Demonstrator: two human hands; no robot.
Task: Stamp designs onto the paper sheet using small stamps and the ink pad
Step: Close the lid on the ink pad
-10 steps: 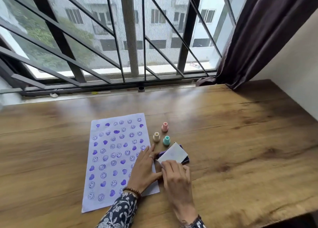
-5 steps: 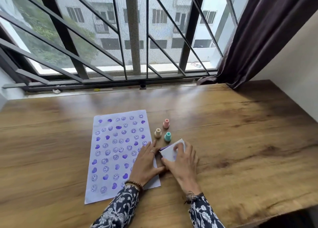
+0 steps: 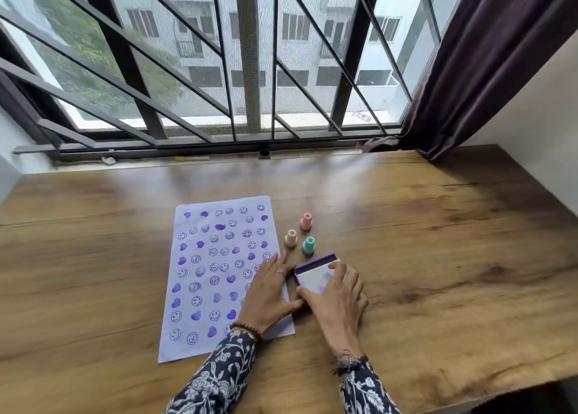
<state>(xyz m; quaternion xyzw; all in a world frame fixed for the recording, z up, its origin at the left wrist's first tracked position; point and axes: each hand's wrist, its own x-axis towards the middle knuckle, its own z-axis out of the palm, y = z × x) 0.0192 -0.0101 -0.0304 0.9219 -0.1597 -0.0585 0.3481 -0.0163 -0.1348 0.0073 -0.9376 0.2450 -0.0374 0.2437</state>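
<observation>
Paper sheet (image 3: 215, 276), white, rectangular, covered in purple smiley and heart prints: flat on the brown wooden table (image 3: 438, 257). We log our left hand (image 3: 270, 291) open, palm down on the sheet's right edge, thumb touching our right hand. Our right hand (image 3: 336, 298) lies spread on the white lid of the purple ink pad (image 3: 316, 271), just right of the sheet; fingers flat, gripping nothing. 3 small plastic stamps stand beyond: cream (image 3: 291, 237), pink (image 3: 306, 221), teal (image 3: 309, 244).
</observation>
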